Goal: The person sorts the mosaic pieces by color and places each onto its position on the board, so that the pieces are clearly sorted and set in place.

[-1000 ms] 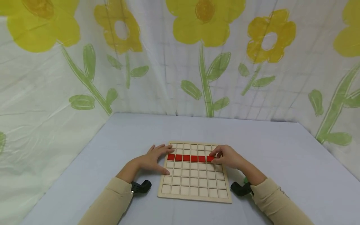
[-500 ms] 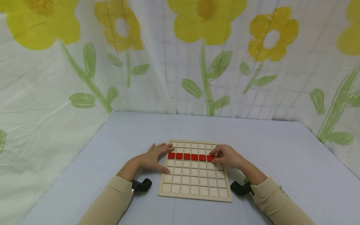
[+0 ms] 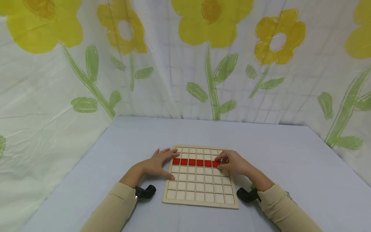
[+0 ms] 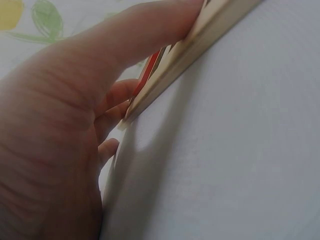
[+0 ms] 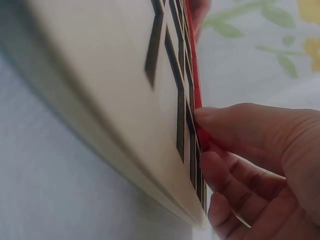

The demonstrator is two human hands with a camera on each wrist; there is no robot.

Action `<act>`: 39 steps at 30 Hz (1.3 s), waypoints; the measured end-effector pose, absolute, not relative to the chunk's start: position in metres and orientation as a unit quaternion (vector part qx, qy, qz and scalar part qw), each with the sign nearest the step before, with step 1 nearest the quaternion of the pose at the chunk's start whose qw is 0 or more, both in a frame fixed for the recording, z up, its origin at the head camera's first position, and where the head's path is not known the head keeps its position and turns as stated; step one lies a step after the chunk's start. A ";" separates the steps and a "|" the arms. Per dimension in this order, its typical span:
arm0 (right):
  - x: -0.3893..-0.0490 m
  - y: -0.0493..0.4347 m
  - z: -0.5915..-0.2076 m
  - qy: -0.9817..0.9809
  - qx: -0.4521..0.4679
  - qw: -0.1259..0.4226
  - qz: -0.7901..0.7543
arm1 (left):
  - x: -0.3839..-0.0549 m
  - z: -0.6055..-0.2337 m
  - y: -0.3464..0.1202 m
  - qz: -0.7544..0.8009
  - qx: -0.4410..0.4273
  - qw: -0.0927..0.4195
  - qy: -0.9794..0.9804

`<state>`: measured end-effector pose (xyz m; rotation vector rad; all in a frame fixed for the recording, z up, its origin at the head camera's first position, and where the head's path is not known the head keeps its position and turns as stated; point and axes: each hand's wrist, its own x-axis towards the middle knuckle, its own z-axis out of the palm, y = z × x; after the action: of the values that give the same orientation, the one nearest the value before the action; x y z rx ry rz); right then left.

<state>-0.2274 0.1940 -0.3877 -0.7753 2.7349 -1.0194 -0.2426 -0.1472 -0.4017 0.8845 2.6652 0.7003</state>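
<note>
Head view: the right hand (image 3: 236, 162) pinches the rightmost red tile (image 3: 215, 164) of a six-tile row (image 3: 192, 162) on the gridded board (image 3: 200, 204), apparently seating it; the next move likely calls for pressing it flat and releasing. The left hand (image 3: 156, 166) spreads loosely over the board's left edge. Whether the tile sits flush, and the cell beyond, are hidden.

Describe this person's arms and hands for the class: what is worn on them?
The left sleeve and right sleeve are beige, ending short of the hands. Near the wrists sit a left black device and a right black device, each bent. The left hand and right hand wear no gloves.
</note>
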 end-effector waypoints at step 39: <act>-0.187 0.247 -0.350 0.922 -0.269 0.047 -0.276 | -0.242 -0.401 -0.146 0.241 0.293 0.129 0.916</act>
<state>-0.1869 0.2471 -0.3498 -0.8196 2.8126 -0.8427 -0.2418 -0.1459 -0.4011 0.8526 2.6629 0.7018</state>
